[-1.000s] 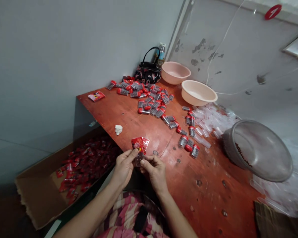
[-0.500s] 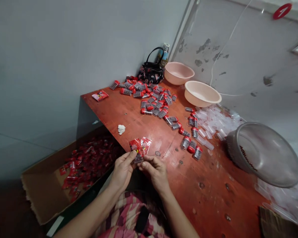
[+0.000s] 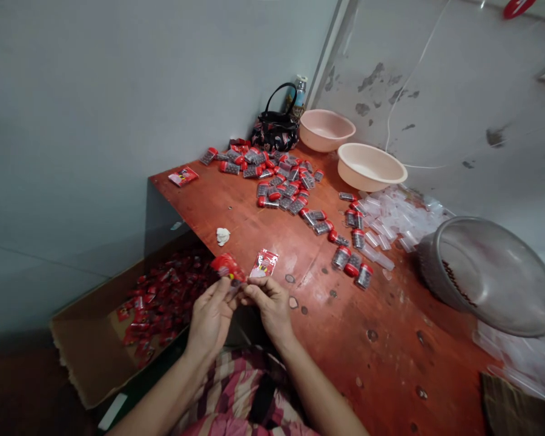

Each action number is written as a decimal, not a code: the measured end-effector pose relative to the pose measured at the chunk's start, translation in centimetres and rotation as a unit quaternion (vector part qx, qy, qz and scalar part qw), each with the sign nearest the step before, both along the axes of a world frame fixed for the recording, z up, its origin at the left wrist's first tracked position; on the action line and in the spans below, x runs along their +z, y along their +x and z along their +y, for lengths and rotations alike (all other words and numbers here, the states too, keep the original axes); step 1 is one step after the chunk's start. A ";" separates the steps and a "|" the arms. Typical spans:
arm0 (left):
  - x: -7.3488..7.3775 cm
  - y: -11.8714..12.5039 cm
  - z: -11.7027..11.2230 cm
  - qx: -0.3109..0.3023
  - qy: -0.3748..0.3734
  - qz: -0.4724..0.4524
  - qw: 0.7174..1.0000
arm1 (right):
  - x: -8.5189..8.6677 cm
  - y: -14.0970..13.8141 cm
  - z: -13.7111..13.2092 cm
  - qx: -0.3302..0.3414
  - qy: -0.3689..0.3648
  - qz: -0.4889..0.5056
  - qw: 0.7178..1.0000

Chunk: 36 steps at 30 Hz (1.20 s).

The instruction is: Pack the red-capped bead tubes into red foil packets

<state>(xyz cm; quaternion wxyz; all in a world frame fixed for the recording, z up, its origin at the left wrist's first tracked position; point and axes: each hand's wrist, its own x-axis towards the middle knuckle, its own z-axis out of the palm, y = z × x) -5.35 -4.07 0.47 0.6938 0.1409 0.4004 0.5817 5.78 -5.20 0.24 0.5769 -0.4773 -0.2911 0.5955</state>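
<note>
Your left hand [image 3: 211, 318] has its fingers [image 3: 221, 289] clamped on a red sachet [image 3: 227, 267] over the desk [image 3: 345, 345] edge. Your right hand [image 3: 270, 306] pinches its fingers together just below a second sachet [image 3: 263, 264]. Grip low and firmly.

**The person's own body, seen from above: bare arms and a striped garment**
The left hand [image 3: 211, 318] and the right hand [image 3: 270, 309] are bare, and the forearms [image 3: 172, 375] are also bare, with no sleeve on them. The garment [image 3: 229, 378] over the lap has broad stripes of pink, cream and dark red, and a black band [image 3: 262, 399] goes down its middle.
</note>
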 end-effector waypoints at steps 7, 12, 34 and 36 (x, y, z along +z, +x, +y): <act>-3.7 -4.7 0.2 0.133 0.026 0.338 0.931 | 1.0 4.1 -0.7 -0.042 0.000 -0.082 0.996; -3.9 -0.4 2.3 -0.097 0.361 0.644 0.667 | 0.6 4.5 -0.8 -0.025 -0.009 -0.113 0.993; 0.0 2.6 3.1 -0.130 0.055 0.239 0.961 | 1.0 5.7 4.1 -0.033 -0.001 0.004 0.999; -0.7 2.6 3.4 -0.224 0.039 0.208 0.951 | 1.5 6.0 3.8 0.002 -0.006 -0.013 1.000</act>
